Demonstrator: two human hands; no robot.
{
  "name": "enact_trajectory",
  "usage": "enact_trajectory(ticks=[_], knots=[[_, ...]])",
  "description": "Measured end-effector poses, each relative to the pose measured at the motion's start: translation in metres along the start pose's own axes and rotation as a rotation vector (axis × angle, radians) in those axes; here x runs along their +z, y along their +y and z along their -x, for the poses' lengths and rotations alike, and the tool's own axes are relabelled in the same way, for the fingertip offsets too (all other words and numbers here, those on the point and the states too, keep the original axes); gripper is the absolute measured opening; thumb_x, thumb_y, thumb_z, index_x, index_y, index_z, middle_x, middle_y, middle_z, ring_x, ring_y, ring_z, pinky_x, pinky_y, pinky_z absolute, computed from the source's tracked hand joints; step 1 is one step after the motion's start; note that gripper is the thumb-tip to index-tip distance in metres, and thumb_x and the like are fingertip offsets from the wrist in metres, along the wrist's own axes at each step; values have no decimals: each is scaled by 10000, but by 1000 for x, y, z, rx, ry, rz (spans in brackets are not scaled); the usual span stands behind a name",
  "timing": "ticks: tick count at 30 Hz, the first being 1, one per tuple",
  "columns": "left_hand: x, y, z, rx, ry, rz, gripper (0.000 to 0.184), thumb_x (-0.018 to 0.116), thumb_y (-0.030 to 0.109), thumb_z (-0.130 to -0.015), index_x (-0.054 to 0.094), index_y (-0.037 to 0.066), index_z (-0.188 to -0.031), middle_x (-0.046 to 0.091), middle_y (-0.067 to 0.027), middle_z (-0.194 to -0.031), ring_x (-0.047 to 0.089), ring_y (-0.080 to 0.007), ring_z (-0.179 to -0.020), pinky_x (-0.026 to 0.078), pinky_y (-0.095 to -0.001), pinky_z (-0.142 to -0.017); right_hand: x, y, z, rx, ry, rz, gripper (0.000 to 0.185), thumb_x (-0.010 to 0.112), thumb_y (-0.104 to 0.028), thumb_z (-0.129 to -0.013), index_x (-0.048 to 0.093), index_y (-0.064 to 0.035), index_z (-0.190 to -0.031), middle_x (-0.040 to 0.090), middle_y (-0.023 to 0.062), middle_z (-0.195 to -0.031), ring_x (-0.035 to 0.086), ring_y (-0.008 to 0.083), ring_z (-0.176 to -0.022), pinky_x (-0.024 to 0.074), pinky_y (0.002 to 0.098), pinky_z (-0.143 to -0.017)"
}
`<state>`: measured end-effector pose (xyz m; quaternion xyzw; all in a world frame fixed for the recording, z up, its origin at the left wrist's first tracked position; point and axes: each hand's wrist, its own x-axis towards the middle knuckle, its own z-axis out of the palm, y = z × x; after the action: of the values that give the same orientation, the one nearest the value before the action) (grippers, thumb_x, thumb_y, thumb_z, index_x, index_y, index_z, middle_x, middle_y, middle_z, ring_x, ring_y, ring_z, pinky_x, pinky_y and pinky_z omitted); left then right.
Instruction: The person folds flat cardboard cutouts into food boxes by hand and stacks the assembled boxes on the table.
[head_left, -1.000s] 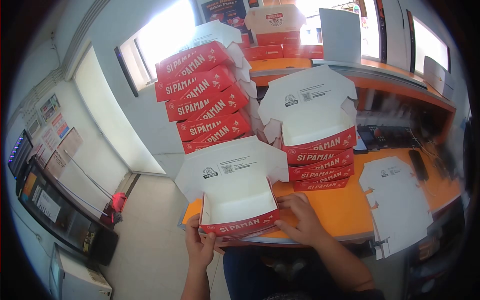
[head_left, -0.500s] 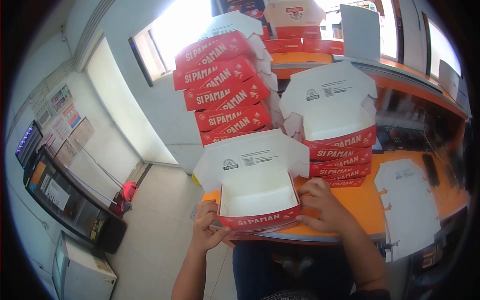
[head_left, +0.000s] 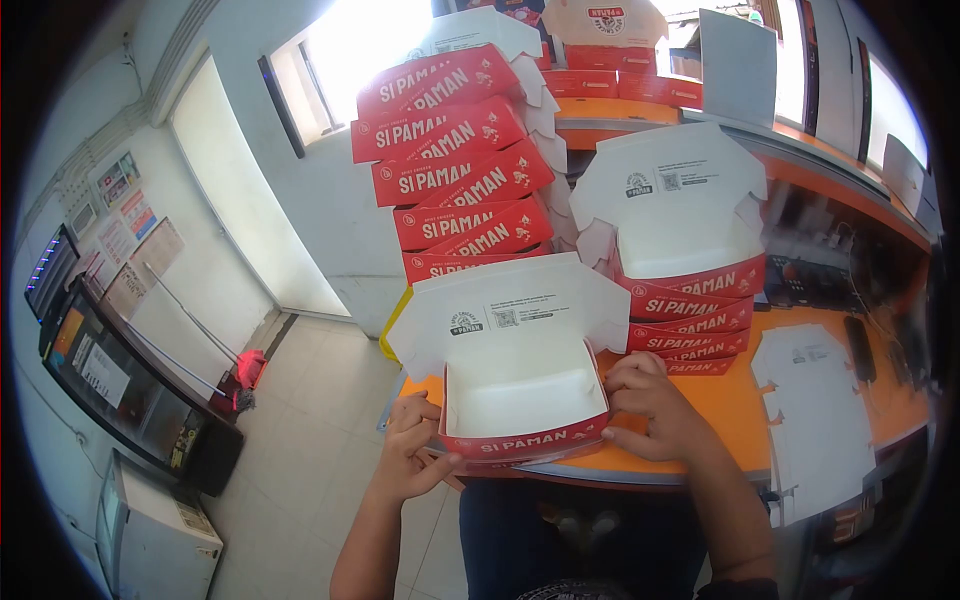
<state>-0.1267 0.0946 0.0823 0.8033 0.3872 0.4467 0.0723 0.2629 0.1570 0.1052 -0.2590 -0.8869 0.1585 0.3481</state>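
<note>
An open red box [head_left: 525, 440] with a white inside and raised white lid stands at the front edge of the orange table, apparently on top of another. My left hand [head_left: 408, 450] holds its left side, fingers behind the corner and thumb at the front. Against the right side lies my right hand [head_left: 650, 408], its thumb near the front corner and its fingers bent along the side. Behind stand a tall stack of red boxes [head_left: 455, 180] at the left and a lower stack of open boxes [head_left: 690, 300] at the right.
Flat white box sheets [head_left: 815, 420] lie on the right of the orange table [head_left: 720, 420], near a dark phone-like object [head_left: 859, 348]. More boxes [head_left: 610, 60] stand on the back counter. A glass-fronted cabinet [head_left: 120, 385] is at the left.
The view has shifted, so the boxes and hands appear farther right than a second ago. Both hands stay at the sides of the front box; my right hand's fingers are more bent.
</note>
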Motion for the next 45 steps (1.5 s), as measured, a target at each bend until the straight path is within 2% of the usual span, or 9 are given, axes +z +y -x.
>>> enact_trajectory(ticks=[10, 17, 19, 25, 28, 31, 34, 37, 45], knots=[[-2, -1, -5, -7, -63, 33, 298, 866, 230, -758, 686, 15, -859, 672, -92, -992, 557, -301, -1086, 399, -473, -1075, -3, 2, -2, 6, -35, -2, 278, 895, -268, -787, 698, -92, -873, 691, 42, -1038, 562, 303, -1168, 302, 511, -1140], [17, 6, 3, -112, 155, 284, 516, 919, 267, -740, 708, 67, -1166, 651, -71, -1054, 572, -292, -1060, 267, -567, -1238, 5, -8, -1, 103, 114, -146, 517, 824, -255, -861, 667, -88, -1324, 659, 110, -1108, 559, 303, -1138, 304, 502, -1142], [0, 7, 2, -83, -39, 29, 630, 948, 283, -715, 708, 89, -1264, 645, -68, -1069, 590, -291, -1068, 245, -580, -1248, 3, -6, 0, 102, 56, -141, 573, 783, -196, -884, 622, -109, -1427, 634, 158, -1212, 540, 341, -1186, 294, 527, -1165], [4, -5, 9, -20, -35, -30, 774, 992, 340, -636, 716, 99, -1318, 652, -61, -1030, 597, -293, -1060, 307, -576, -1219, 12, 6, 2, 50, 101, -44, 558, 739, -364, -946, 647, -60, -1404, 665, 96, -1031, 539, 282, -1080, 368, 460, -1053], [3, -2, 8, -68, -59, -5, 801, 1000, 349, -633, 711, 95, -1335, 630, -89, -1155, 585, -288, -1113, 342, -566, -1200, 8, 4, 3, 99, 36, -106, 562, 779, -241, -893, 632, -102, -1418, 622, 152, -1222, 525, 348, -1190, 349, 529, -1135], [7, 3, 9, -125, -3, 79, 850, 950, 500, -722, 662, 84, -1405, 548, -154, -1353, 548, -317, -1255, 338, -574, -1201, 10, -5, 0, 26, 105, -85, 529, 743, -303, -940, 632, -94, -1413, 585, 175, -1324, 521, 363, -1261, 360, 532, -1152], [19, -10, -3, 19, 140, 98, 874, 716, 712, -907, 591, 62, -1478, 441, -206, -1488, 468, -359, -1373, 322, -553, -1218, 18, -3, -11, -57, 309, -156, 505, 668, -347, -1008, 617, -66, -1424, 528, 201, -1422, 500, 386, -1348, 369, 516, -1178], [32, -20, -14, -47, 166, 111, 922, 433, 807, -1006, 543, 42, -1509, 433, -222, -1509, 415, -381, -1441, 313, -511, -1228, 31, 4, -20, 26, 319, -147, 500, 594, -363, -1059, 588, -37, -1437, 506, 220, -1452, 479, 408, -1399, 361, 494, -1203], [57, -11, -18, -174, 225, 204, 933, 251, 790, -1053, 545, 15, -1481, 391, -202, -1542, 345, -365, -1512, 284, -507, -1259, 48, -6, -16, 142, 319, -130, 367, 613, -141, -980, 582, -16, -1324, 529, 223, -1449, 536, 396, -1342, 448, 454, -1121]])
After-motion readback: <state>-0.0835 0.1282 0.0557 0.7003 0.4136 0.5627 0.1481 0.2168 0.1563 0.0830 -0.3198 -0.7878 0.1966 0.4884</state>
